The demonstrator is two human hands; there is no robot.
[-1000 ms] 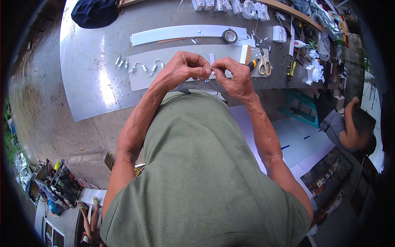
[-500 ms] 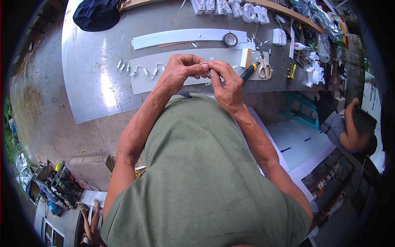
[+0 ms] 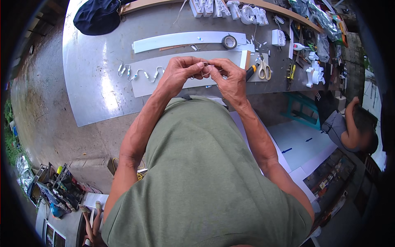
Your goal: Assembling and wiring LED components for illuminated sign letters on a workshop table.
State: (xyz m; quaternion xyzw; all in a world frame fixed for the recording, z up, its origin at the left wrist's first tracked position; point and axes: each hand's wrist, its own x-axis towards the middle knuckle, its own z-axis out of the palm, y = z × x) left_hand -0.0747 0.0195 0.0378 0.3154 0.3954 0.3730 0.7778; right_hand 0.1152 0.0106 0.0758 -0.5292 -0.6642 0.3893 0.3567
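My left hand (image 3: 177, 73) and my right hand (image 3: 228, 77) meet over the grey metal table (image 3: 94, 94), fingertips pinched together on a thin wire with small white light modules (image 3: 135, 74) strung along it. The string trails left from my left hand across a long white strip (image 3: 146, 84). What sits between my fingertips is too small to make out beyond the wire.
A second white strip (image 3: 177, 40), a tape roll (image 3: 229, 41), scissors (image 3: 264, 70), an orange-handled tool (image 3: 251, 72), white letter shapes (image 3: 230, 8) and a dark cap (image 3: 98, 16) lie on the table. Another person (image 3: 354, 127) sits low at the right.
My right hand has swung from the right side back toward the left hand, and both now pinch the wire close together at the middle.
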